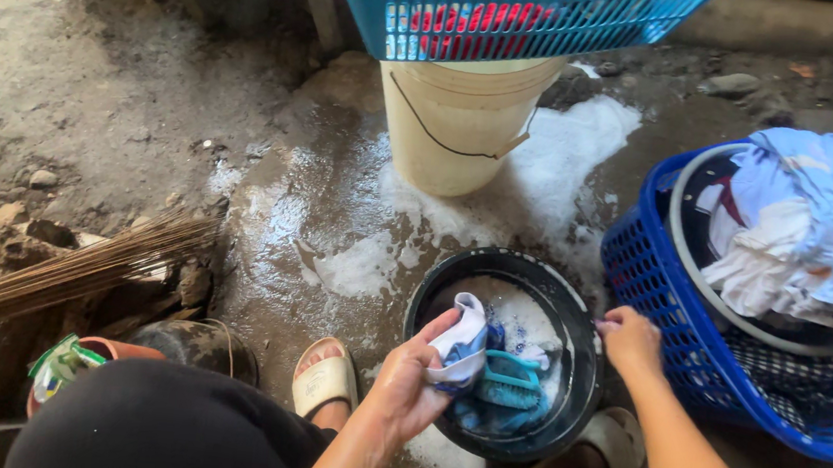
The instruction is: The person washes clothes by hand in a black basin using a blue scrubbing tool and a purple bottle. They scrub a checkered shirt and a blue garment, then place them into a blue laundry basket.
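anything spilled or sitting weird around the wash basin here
Yes. Soapy foam and water have spread over the ground between the cream bucket and the black basin, outside both. A blue basket is perched on the bucket's top. The left hand grips a wet cloth; the right hand rests at the basin's rim.

One head-worn camera looks steeply down and forward — close over the left hand (413,384), right hand (631,341) and black basin (581,359) — with wet ground (307,224) stretching beyond.
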